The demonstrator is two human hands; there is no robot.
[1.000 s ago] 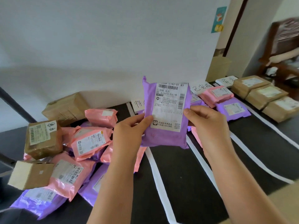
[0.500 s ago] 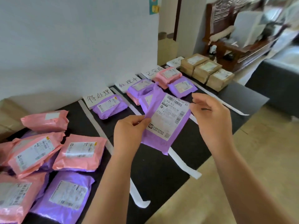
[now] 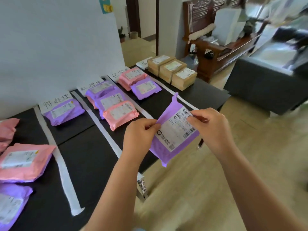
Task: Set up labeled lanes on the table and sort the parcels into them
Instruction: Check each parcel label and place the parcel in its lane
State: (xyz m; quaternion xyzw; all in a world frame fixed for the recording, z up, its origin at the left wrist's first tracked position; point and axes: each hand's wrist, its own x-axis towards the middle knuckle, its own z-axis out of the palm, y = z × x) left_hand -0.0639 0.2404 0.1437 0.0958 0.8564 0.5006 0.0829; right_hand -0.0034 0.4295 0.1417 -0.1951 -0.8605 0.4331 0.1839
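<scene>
From the head camera we see both hands raised in front of us, sharing one purple parcel. The left hand pinches the parcel's left edge between thumb and curled fingers. The right hand pinches the upper right edge, with its fingertips on the white shipping label. The parcel is in the air and tilted, label towards us, over the near edge of the black table towards its right end.

White strips run from the wall side to the near edge and split the table into lanes. A handwritten paper sign lies at the far end of each lane.

- **First lane:** one purple bag lies touching its sign.
- **Second lane:** we count two purple bags and a pink bag, overlapping in a row. Another bit of pink shows underneath, and we cannot tell what it is.
- **Third lane:** a pink packet lies with a purple packet just in front of it.
- **Far right:** three brown boxes sit side by side, touching.

Left of the first strip, loose pink and purple mailers lie in a heap. Beyond the table stand a wooden bench and a grey sofa.
</scene>
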